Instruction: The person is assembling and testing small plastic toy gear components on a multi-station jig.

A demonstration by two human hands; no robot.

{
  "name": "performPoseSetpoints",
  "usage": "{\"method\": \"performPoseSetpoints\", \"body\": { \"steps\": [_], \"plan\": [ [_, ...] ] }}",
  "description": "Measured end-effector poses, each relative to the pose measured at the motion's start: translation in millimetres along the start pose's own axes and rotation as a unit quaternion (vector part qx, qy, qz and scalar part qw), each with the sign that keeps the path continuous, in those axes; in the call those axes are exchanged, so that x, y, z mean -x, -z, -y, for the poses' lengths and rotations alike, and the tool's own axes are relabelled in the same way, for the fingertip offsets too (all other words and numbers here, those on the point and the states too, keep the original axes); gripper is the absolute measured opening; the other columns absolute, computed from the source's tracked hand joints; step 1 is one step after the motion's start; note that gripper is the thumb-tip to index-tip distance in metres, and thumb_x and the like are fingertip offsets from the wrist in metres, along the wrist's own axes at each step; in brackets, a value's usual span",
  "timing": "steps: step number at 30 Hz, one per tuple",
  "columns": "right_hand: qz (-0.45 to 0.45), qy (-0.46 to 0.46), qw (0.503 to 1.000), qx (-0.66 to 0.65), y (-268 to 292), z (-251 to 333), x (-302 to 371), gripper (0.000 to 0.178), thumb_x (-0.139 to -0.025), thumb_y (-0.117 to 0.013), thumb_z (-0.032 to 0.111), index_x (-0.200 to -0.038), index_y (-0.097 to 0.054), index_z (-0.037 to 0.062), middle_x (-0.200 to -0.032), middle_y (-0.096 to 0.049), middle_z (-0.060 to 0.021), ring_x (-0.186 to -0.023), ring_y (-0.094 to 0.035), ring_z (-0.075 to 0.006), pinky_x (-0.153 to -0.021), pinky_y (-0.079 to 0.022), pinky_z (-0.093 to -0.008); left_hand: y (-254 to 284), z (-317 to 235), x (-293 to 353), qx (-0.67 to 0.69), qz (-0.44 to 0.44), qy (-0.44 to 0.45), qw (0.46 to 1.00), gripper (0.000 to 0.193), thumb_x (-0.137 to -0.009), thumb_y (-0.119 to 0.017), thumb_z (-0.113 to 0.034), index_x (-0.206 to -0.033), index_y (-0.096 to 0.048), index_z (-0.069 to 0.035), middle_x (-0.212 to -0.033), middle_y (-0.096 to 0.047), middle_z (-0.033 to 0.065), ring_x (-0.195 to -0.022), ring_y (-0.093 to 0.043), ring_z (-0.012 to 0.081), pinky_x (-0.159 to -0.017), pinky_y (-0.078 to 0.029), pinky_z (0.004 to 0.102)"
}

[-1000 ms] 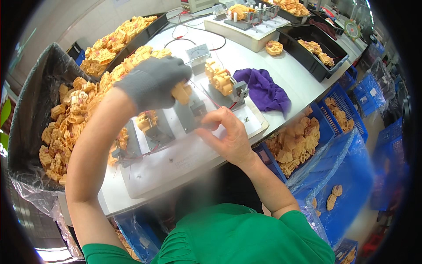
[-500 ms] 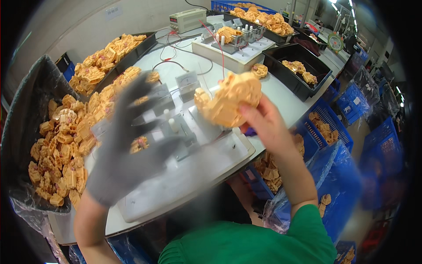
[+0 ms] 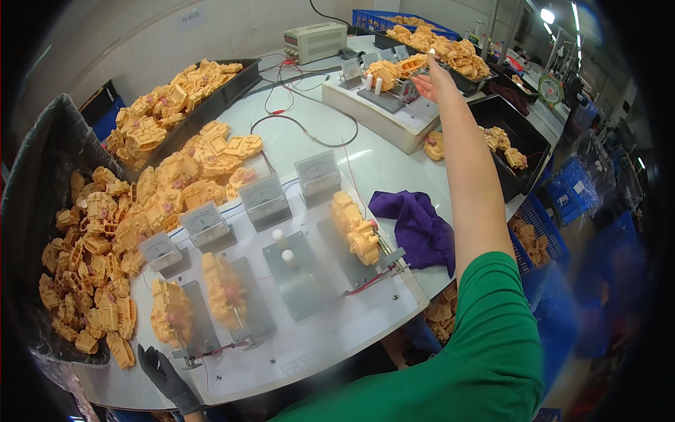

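The right hand (image 3: 439, 81), which held a yellow casting above the near fixture half a second ago, has stretched away to the far fixture (image 3: 394, 125); the gloved left hand (image 3: 169, 382) has dropped from over the near fixture (image 3: 320, 352) to its lower left corner. The left fingers are loosely apart and hold nothing visible. The right fingers lie close by a yellow casting (image 3: 411, 65) at the far fixture; whether they grip it, I cannot tell.

A lined dark bin (image 3: 60, 137) on the left is heaped with castings, which spill across the surface (image 3: 320, 109) behind the near fixture. The black tray (image 3: 249, 74) behind is piled high too. The right black tray (image 3: 527, 130) holds a few castings, and the right arm hides part of it. A blue crate (image 3: 552, 228) below holds more.

On the near fixture, three castings (image 3: 355, 228) sit on grey plates; another plate (image 3: 299, 299) has two bare white pegs. Dial meters (image 3: 264, 200) line its back edge. A purple cloth (image 3: 422, 232) lies beside its right edge, and a dark cable (image 3: 309, 131) loops between the fixtures, near a power supply (image 3: 316, 43).
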State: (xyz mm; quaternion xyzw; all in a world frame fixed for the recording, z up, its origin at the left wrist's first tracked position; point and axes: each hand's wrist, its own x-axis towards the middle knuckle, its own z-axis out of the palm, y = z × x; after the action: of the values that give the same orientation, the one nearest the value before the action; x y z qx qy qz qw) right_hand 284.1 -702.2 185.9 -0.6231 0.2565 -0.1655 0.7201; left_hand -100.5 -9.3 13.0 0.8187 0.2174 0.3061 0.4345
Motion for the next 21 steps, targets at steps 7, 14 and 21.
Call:
{"method": "performPoseSetpoints", "body": {
  "steps": [7,14,21],
  "plan": [
    [-0.084,0.05,0.994,0.044,39.0,-36.1,-6.8,0.052,-0.101,-0.041,0.046,-0.136,-0.042,0.0084,-0.124,-0.058,-0.0086,-0.094,-0.066,-0.0164,-0.066,-0.049,-0.0278,-3.5,5.2,-6.7,0.005,0.014,0.01,1.0,0.047,-0.098,-0.05,-0.008,-0.144,-0.039,-0.004,-0.119,-0.053,0.0124,-0.11,-0.051,0.0196,-0.096,-0.042,0.0324],
    [-0.1,0.073,0.987,0.102,91.5,-33.6,0.8,0.052,-0.101,-0.041,0.044,-0.142,-0.04,0.0121,-0.131,-0.053,-0.0095,-0.105,-0.06,-0.0171,-0.078,-0.051,-0.0292,-7.8,6.1,-7.8,0.005,0.043,0.005,0.999,0.046,-0.098,-0.051,-0.008,-0.143,-0.041,-0.005,-0.119,-0.053,0.0123,-0.108,-0.052,0.0198,-0.095,-0.042,0.0322],
    [-0.115,0.194,0.906,0.358,124.8,-66.0,-70.8,0.049,-0.099,-0.046,0.035,-0.143,-0.041,0.0145,-0.141,-0.047,-0.011,-0.121,-0.053,-0.0264,-0.098,-0.046,-0.0392,-6.8,12.2,-6.4,0.034,0.063,0.018,0.997,0.049,-0.095,-0.053,-0.009,-0.143,-0.04,-0.004,-0.12,-0.052,0.0115,-0.108,-0.052,0.02,-0.095,-0.042,0.0315]
  ]
}}
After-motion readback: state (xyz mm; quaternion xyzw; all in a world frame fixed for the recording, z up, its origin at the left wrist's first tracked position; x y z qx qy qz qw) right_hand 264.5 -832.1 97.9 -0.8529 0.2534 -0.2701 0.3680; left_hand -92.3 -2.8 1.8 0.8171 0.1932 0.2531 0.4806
